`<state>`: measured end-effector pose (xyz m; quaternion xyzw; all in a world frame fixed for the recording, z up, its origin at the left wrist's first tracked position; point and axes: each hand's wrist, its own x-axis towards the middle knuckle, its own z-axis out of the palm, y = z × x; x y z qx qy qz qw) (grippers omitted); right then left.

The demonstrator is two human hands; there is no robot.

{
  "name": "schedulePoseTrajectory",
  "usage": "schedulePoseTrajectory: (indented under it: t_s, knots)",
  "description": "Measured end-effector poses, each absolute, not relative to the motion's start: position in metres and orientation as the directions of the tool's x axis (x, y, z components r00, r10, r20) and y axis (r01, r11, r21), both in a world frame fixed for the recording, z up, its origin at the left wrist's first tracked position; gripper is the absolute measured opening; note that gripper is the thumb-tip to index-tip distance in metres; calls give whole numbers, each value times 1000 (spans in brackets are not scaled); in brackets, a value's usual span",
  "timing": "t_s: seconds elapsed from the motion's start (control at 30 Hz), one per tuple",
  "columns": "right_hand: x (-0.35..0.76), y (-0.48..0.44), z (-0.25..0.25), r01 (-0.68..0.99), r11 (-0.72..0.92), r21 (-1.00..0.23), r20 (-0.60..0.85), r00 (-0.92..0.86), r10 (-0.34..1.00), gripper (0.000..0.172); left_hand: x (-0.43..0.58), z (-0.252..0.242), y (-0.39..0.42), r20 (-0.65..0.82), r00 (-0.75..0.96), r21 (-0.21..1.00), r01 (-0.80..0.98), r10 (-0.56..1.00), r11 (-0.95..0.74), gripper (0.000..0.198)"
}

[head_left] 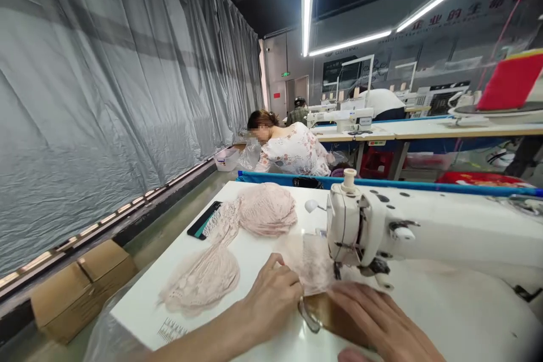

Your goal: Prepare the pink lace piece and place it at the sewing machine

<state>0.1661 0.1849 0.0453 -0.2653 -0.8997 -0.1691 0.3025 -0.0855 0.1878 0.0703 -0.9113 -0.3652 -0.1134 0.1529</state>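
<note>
A white sewing machine (350,220) stands on the white table (144,300). Pale pink lace fabric (316,260) lies beside and under its needle area. My left hand (278,288) has its fingers curled at the near left edge of that fabric, next to a curved metal piece (309,317); what its fingertips hold is hidden. My right hand (373,317) lies flat with fingers stretched out, over a brown plate (339,317) just in front of the needle. Pink lace cups sit to the left, one bunch (267,209) farther back and one (203,280) nearer.
A phone (203,220) lies partly under lace at the table's left edge. A cardboard box (82,288) stands on the floor at left. Beyond the blue table edge (280,179), a person (297,150) in a floral top leans over. More sewing machines stand behind.
</note>
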Motion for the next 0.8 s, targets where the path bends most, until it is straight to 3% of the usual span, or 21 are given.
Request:
schedulePoseTrajectory:
  t_s: [0.07,0.13,0.2,0.27,0.3,0.37,0.47,0.6,0.8]
  knots:
    - [150,175,60,553,830,-68,502,-700,508,52,-95,81,153,255,709,-42,687,657,-725,20]
    - [140,165,73,527,724,-445,234,-711,663,48,-101,93,123,186,657,278,677,730,-681,16]
    - [138,153,83,495,615,-614,83,-734,674,32,-105,98,100,50,567,690,575,822,-439,17]
    - [144,136,88,451,537,-713,-15,-776,631,6,-104,93,80,-137,524,948,316,841,-42,45]
    - [150,126,88,417,438,-796,-85,-794,602,9,-102,87,71,-215,536,974,179,816,138,58]
    - [165,103,83,340,111,-934,-238,-821,519,35,-92,69,51,-309,593,931,30,744,363,69]
    - [188,66,68,268,-314,-911,-387,-821,420,58,-73,43,23,-368,668,897,73,647,435,52]
    - [211,24,47,255,-393,-883,-418,-809,414,64,-52,28,1,-347,711,901,72,612,428,41]
    - [207,-10,13,226,-300,-927,-354,-791,499,61,-43,32,-4,-504,682,823,191,531,536,52]
